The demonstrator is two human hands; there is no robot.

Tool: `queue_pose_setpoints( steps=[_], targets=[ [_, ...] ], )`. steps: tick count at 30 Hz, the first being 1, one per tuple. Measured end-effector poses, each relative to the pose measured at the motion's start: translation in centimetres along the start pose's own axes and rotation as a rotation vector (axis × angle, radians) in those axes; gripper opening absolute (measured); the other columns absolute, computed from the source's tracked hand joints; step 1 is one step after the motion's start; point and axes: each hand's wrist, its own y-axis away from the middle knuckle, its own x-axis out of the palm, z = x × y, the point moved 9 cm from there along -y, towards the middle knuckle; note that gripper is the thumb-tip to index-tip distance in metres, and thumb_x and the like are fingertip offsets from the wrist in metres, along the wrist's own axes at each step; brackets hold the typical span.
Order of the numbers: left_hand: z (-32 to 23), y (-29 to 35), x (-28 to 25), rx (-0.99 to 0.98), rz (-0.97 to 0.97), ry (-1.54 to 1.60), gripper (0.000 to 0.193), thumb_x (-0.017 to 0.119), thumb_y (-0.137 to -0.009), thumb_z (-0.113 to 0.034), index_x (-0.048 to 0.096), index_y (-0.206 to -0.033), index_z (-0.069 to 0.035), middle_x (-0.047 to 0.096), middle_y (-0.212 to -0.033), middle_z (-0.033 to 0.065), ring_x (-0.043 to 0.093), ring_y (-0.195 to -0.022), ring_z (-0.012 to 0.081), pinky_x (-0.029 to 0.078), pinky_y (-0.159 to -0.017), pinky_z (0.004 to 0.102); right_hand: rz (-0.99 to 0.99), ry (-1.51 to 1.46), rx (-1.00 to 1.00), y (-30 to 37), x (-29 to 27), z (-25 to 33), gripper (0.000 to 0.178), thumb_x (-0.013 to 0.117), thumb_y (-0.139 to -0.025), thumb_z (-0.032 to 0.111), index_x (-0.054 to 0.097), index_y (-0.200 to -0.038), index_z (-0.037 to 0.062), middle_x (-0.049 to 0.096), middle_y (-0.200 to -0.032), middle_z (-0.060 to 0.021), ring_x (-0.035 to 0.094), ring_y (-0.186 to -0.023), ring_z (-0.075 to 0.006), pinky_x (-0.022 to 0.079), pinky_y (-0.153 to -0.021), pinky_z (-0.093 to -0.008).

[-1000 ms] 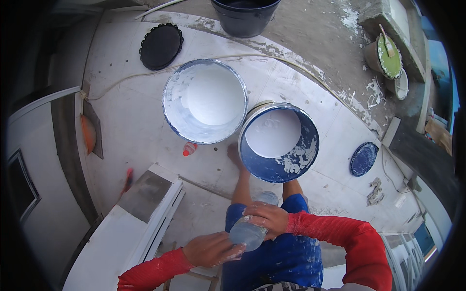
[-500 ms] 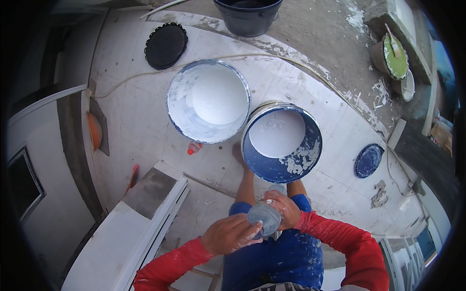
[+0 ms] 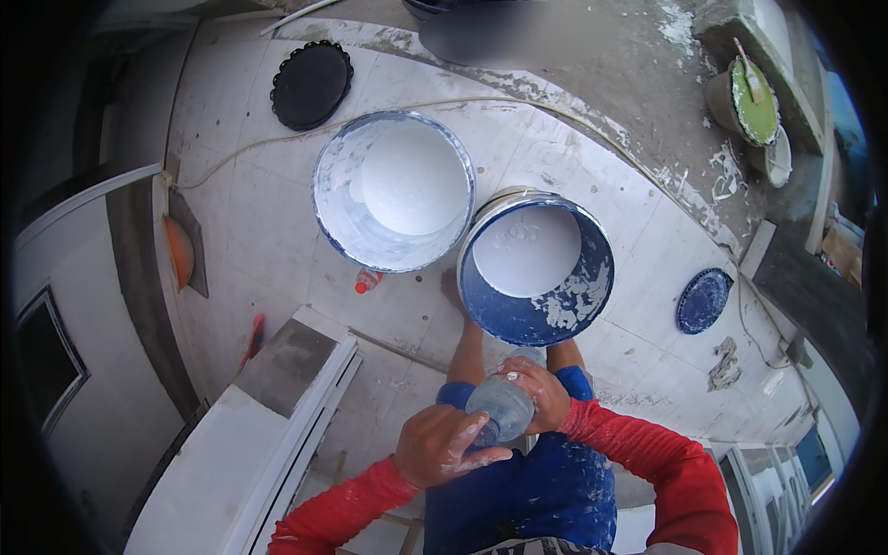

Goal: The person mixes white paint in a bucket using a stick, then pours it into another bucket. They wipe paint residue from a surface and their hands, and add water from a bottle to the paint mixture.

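A clear plastic bottle (image 3: 501, 400) is tilted in front of my lap, its blue-capped neck toward me. My right hand (image 3: 541, 392) is wrapped round its body. My left hand (image 3: 438, 447) is at the neck, with the bent fingers on one side of the blue cap (image 3: 487, 432) and the thumb stretched out on the other. Whitish smears mark both hands. Beyond the bottle stands a blue bucket (image 3: 536, 319) partly filled with white liquid. To its left is a wider white-coated bucket (image 3: 339, 199), also with white liquid in it.
A small red-capped bottle (image 3: 368, 281) lies beside the wide bucket. A black lid (image 3: 312, 85) and a blue lid (image 3: 704, 302) lie on the pale floor. A hose (image 3: 242, 157) crosses behind the buckets. Far right, a green-coated container (image 3: 754, 111) holds a brush (image 3: 747, 74).
My left hand has turned about the bottle's neck, and its thumb has spread away from the cap. The right hand keeps its hold. A blurred dark shape now covers the far black bucket.
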Motion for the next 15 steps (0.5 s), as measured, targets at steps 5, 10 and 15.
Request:
queue_pose_setpoints(
  steps=[5,10,15],
  targets=[
    [-1.3,0.0,0.0,0.268,0.081,-0.17,0.044,0.076,-0.078,-0.032,0.058,-0.106,-0.003,0.051,-0.071,0.0067,0.056,-0.065,0.0211,0.046,-0.055,0.029,0.053,0.043,-0.008,0.2,1.0,-0.6,0.089,0.086,-0.057,0.021,0.038,-0.131,0.0054,0.052,-0.12,-0.0225,0.055,-0.109,-0.0417,0.045,-0.092,-0.0526],
    [0.7,2.1,-0.6,-0.029,0.249,-0.113,0.042,0.072,-0.081,-0.026,0.053,-0.111,-0.005,0.051,-0.078,0.0077,0.054,-0.072,0.0214,0.048,-0.059,0.0289,0.118,0.037,-0.017,0.1,3.1,-1.0,0.092,0.086,-0.055,0.022,0.037,-0.131,0.0048,0.051,-0.122,-0.0225,0.055,-0.109,-0.0417,0.044,-0.094,-0.0535],
    [1.8,5.4,0.5,0.173,0.398,-0.119,0.044,0.071,-0.082,-0.028,0.051,-0.113,-0.006,0.052,-0.077,0.0072,0.054,-0.07,0.0204,0.049,-0.061,0.0289,0.239,0.04,-0.05,-0.7,6.2,-1.0,0.094,0.087,-0.053,0.023,0.038,-0.131,0.0045,0.049,-0.124,-0.0225,0.052,-0.112,-0.0414,0.041,-0.097,-0.0535]
  ],
)
